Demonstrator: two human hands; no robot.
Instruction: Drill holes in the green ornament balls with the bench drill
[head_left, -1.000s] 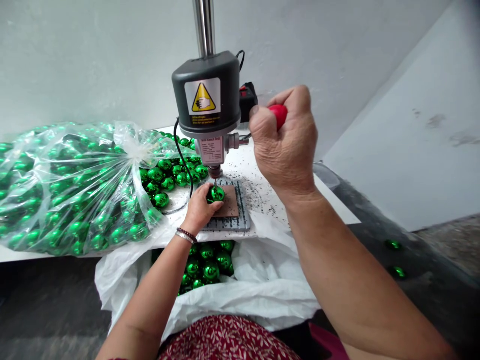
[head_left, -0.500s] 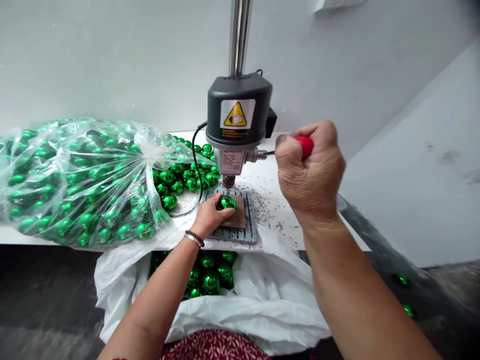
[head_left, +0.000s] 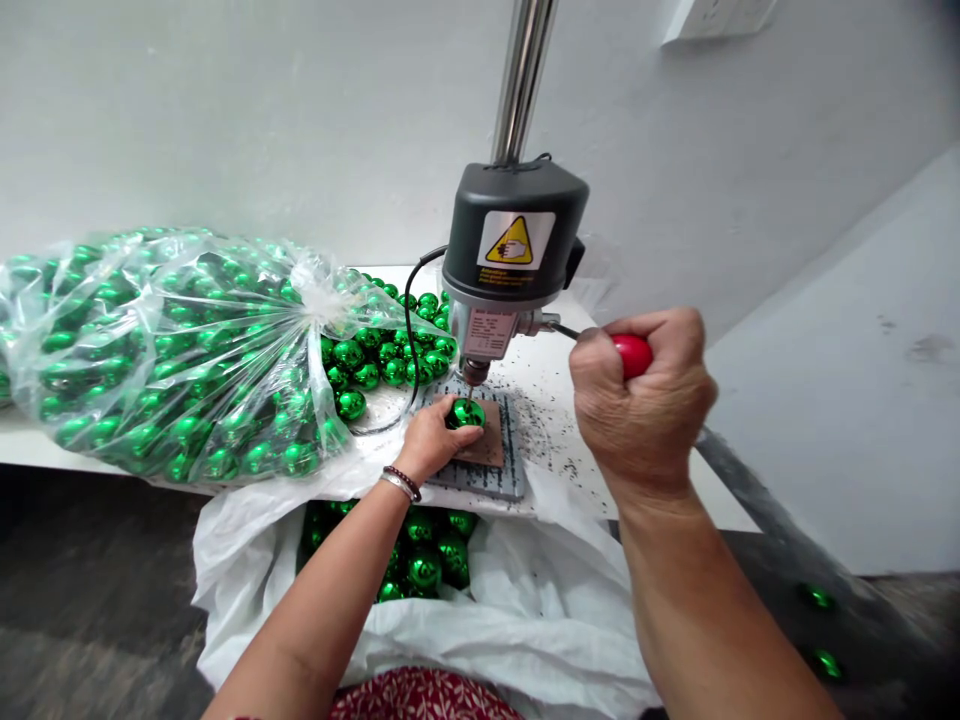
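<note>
A shiny green ball [head_left: 468, 413] sits on a brown pad [head_left: 491, 440] on the grey base plate [head_left: 480, 485] of a small drill press [head_left: 517, 235]. My left hand [head_left: 436, 437] grips the ball between thumb and fingers, from its left side. Right above the ball is the drill bit [head_left: 470, 392]; whether it has entered the ball I cannot tell. My right hand [head_left: 645, 405] is wrapped round the red knob [head_left: 632, 356] of the press lever [head_left: 568, 331], to the right of the machine.
A clear plastic bag [head_left: 319, 300] full of green balls lies on the white table [head_left: 559, 400] at left, with loose balls [head_left: 367, 376] beside it. Dark shavings surround the base. A white sack [head_left: 525, 620] holding more balls hangs at the front. Two balls [head_left: 827, 662] lie on the floor.
My right hand has pulled the lever knob downward, and the drill bit has come down to the ball. My left hand still holds the ball. The camera view has shifted and tilted slightly.
</note>
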